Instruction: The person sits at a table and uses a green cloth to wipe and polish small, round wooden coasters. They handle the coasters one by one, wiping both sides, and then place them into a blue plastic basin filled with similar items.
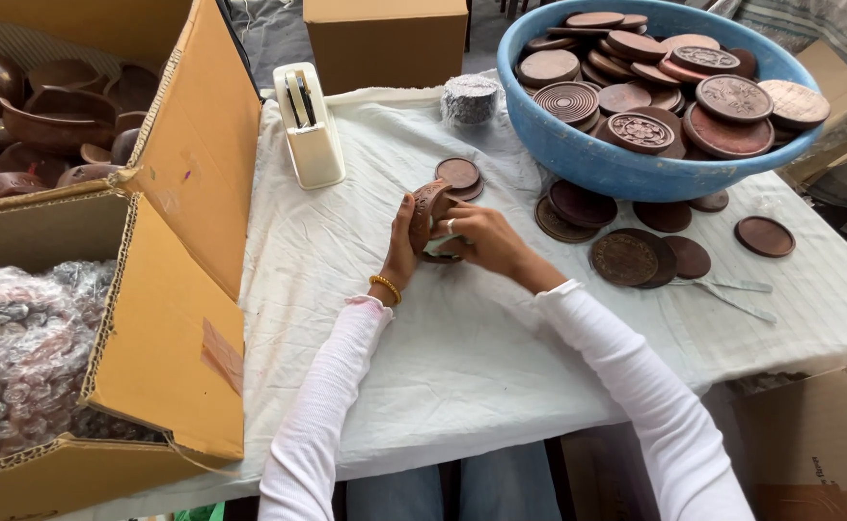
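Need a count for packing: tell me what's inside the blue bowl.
The blue bowl holds a heap of round brown wooden discs, some carved, some plain. Lower layers and the bowl's bottom are covered.

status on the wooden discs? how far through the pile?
Looks done: bubble-wrapped bundles fill the cardboard box. In hand: left hand and right hand hold a small stack of discs. Left: the blue tub is heaped with discs, more lie loose on the cloth.

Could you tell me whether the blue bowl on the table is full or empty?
Full: the blue bowl is heaped above its rim with round wooden discs.
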